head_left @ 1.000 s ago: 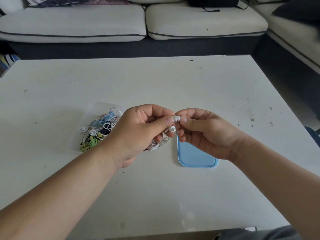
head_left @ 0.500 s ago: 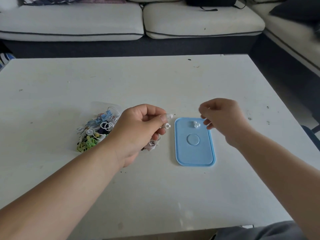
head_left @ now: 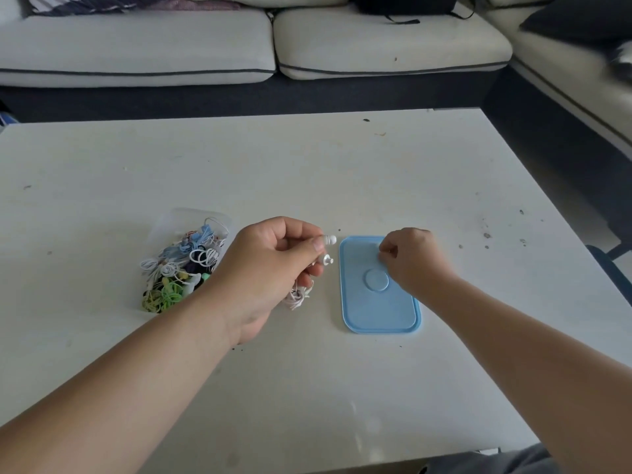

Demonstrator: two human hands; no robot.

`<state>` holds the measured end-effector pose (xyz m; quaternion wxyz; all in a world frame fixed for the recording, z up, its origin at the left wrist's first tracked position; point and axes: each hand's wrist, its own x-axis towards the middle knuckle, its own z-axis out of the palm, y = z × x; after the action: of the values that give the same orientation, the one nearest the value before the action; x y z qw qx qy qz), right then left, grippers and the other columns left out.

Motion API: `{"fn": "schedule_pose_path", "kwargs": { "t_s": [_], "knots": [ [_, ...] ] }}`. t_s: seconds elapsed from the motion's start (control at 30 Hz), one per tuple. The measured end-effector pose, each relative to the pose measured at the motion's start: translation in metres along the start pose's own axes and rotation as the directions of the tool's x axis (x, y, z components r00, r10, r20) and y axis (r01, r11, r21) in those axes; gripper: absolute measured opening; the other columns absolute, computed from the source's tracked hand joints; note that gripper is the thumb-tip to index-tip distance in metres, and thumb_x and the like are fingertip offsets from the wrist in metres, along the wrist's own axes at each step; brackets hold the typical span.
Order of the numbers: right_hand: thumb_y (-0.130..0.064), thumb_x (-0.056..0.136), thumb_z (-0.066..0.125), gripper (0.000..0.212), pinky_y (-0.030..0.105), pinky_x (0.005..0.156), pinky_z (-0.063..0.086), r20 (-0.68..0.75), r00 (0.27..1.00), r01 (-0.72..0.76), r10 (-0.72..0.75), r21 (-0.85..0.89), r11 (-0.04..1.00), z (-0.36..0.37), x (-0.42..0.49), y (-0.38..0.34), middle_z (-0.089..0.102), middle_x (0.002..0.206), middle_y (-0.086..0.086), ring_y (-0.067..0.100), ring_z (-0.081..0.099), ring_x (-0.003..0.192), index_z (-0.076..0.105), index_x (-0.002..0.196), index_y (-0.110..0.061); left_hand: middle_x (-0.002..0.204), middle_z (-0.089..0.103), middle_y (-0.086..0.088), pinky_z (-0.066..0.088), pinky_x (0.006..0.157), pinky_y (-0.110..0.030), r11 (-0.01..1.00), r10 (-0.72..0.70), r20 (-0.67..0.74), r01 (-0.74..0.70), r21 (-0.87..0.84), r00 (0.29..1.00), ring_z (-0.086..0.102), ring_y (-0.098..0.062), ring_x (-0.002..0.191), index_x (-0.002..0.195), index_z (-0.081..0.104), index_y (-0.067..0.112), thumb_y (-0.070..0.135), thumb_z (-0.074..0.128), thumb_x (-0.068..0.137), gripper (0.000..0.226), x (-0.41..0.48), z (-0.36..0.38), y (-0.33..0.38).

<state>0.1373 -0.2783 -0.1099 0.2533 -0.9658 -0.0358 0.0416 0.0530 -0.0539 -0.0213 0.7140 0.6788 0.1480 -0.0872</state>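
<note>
Earbuds (head_left: 330,239) pinched in L hand (head_left: 270,268), R hand (head_left: 410,260) apart over lid (head_left: 379,313)

A container (head_left: 164,230) full of tangled earphones (head_left: 181,268) sits on the worktop (head_left: 307,172), left of centre. A lid (head_left: 379,309) lies flat on the worktop to its right, well apart from it. Between them the left grip (head_left: 270,268) hangs above the worktop, pinching two earbuds (head_left: 329,249) that point right toward the lid's far left corner. Their coiled cable (head_left: 297,295) dangles beneath the grip, just left of the lid. The right grip (head_left: 410,261) sits over the lid's far end. A sofa (head_left: 205,46) runs behind the worktop's far edge and round its right side.
</note>
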Motion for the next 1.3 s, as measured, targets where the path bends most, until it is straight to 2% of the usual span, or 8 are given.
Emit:
{"fn": "schedule_pose_path", "kwargs": {
  "t_s": [0.17,0.33,0.53,0.63,0.8,0.93,1.13,1.3],
  "knots": [
    [-0.012,0.083,0.061,0.010,0.038,0.063,0.058,-0.028,1.000,-0.006,0.007,0.043,0.999,-0.008,-0.006,-0.012,0.066,0.077,0.002,0.025,0.063,0.070,0.069,0.078,-0.014,0.079,0.072,-0.006,0.052,0.058,-0.023,1.000,-0.004,-0.028,0.003,-0.014,1.000,0.064,-0.015,0.068,0.102,0.072,0.008,0.011,0.074,0.093,0.010,0.002,0.001,0.001],
    [-0.010,0.083,0.069,0.009,0.025,0.056,0.054,0.080,0.996,-0.061,0.033,0.379,0.923,-0.037,-0.031,-0.061,0.074,0.070,0.002,0.020,0.070,0.064,0.069,0.076,-0.015,0.078,0.074,-0.005,0.052,0.059,-0.024,0.999,-0.005,-0.068,0.003,-0.032,0.998,0.067,-0.013,0.069,0.103,0.072,0.007,0.009,0.072,0.094,0.009,0.005,-0.003,0.002],
    [0.005,0.084,0.078,0.022,0.022,0.059,0.056,0.384,0.922,-0.314,-0.040,0.807,0.500,-0.059,-0.060,-0.099,0.074,0.085,0.023,0.024,0.072,0.069,0.070,0.105,0.005,0.080,0.077,-0.005,0.053,0.056,-0.021,0.999,0.018,-0.108,-0.021,-0.024,0.994,0.070,-0.013,0.068,0.100,0.073,0.008,0.008,0.073,0.094,0.006,0.005,-0.002,0.003],
    [0.006,0.084,0.077,0.025,0.030,0.073,0.060,0.456,0.886,-0.387,-0.082,0.827,0.407,-0.055,-0.060,-0.098,0.072,0.086,0.019,0.028,0.072,0.076,0.072,0.108,0.007,0.078,0.076,-0.005,0.052,0.055,-0.019,0.998,0.035,-0.161,-0.042,-0.042,0.986,0.071,-0.012,0.066,0.102,0.072,0.007,0.008,0.075,0.092,0.010,0.004,-0.002,0.005],
    [0.005,0.083,0.078,0.023,0.030,0.071,0.060,0.450,0.893,-0.407,-0.029,0.833,0.375,-0.053,-0.059,-0.096,0.072,0.085,0.018,0.027,0.071,0.076,0.072,0.105,0.009,0.078,0.077,-0.007,0.053,0.057,-0.018,0.997,0.059,-0.187,-0.067,-0.038,0.981,0.071,-0.015,0.063,0.100,0.073,0.007,0.010,0.077,0.090,0.011,0.002,-0.001,0.007],
    [0.005,0.082,0.080,0.023,0.032,0.071,0.061,0.417,0.909,-0.381,-0.001,0.832,0.403,-0.052,-0.058,-0.095,0.073,0.083,0.019,0.029,0.072,0.074,0.071,0.102,0.008,0.083,0.079,-0.005,0.062,0.071,-0.031,0.994,0.113,-0.183,-0.109,0.032,0.977,0.078,-0.021,0.075,0.097,0.074,0.012,0.013,0.079,0.089,0.009,-0.001,0.001,0.006],
    [0.002,0.087,0.074,0.022,0.030,0.075,0.060,0.449,0.889,-0.411,-0.087,0.867,0.281,-0.050,-0.056,-0.094,0.071,0.094,0.024,0.027,0.071,0.082,0.072,0.107,0.010,0.079,0.078,-0.005,0.061,0.070,-0.025,0.985,0.172,-0.207,-0.172,0.015,0.963,0.077,-0.019,0.071,0.096,0.072,0.009,0.008,0.078,0.090,0.009,-0.003,0.000,0.009],
    [-0.001,0.091,0.071,0.022,0.029,0.074,0.060,0.456,0.884,-0.415,-0.103,0.867,0.276,-0.048,-0.056,-0.093,0.070,0.093,0.022,0.025,0.070,0.079,0.070,0.108,0.012,0.082,0.079,0.001,0.065,0.078,-0.041,0.964,0.219,-0.149,-0.191,0.185,0.964,0.078,-0.014,0.078,0.093,0.078,0.021,0.016,0.073,0.096,0.008,-0.006,-0.001,0.009]
  ]
}}
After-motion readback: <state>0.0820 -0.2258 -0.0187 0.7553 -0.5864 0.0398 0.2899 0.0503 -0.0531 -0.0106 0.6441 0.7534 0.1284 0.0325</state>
